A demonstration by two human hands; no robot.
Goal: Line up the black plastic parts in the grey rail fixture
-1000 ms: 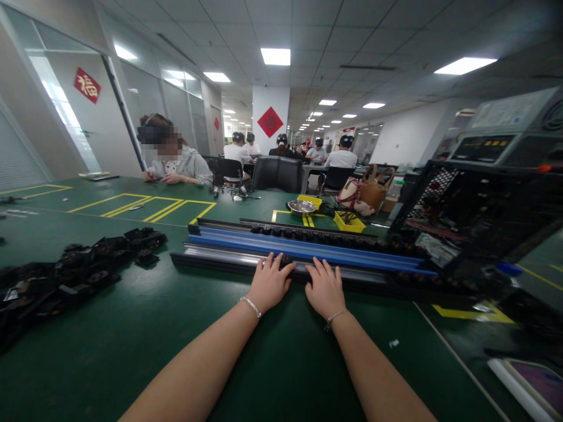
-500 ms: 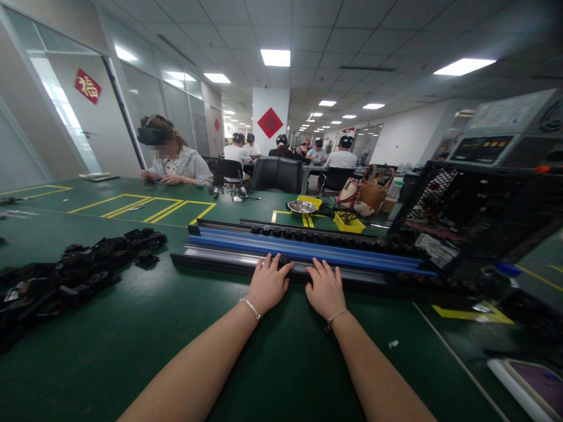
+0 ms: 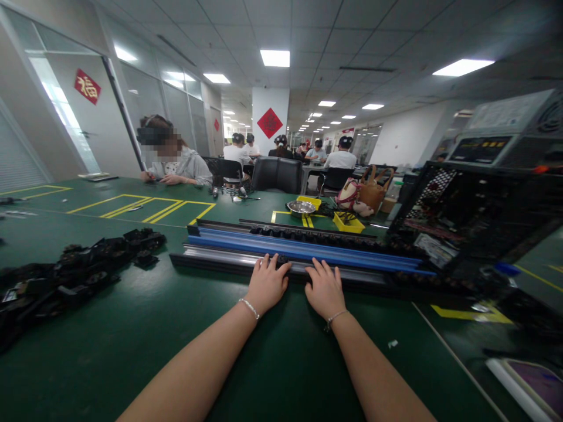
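Note:
My left hand (image 3: pixel 269 286) rests with its fingers spread on the near edge of a long black rail (image 3: pixel 211 265) that has a shiny silver channel. To its right, my right hand (image 3: pixel 325 288) lies on the same rail, also with fingers apart. A small black part (image 3: pixel 282 259) sits on the rail between the two hands, close to my left thumb and index finger; whether they touch it I cannot tell. Directly behind runs a second long rail with a blue channel (image 3: pixel 303 247), parallel to the first. Along its far side stands a row of small black parts (image 3: pixel 325 237).
Black parts (image 3: pixel 83 275) are heaped at left on the green table (image 3: pixel 185 357). An open computer case (image 3: pixel 479 217) stands at right, a phone (image 3: pixel 534 381) nearer. Behind the rails are a metal bowl (image 3: pixel 301 207) and yellow trays (image 3: pixel 347 223). A co-worker (image 3: pixel 187 167) sits across.
Both my hands stay on the rail, my left thumb shifted very slightly left. The co-worker's hand across the table has moved a little.

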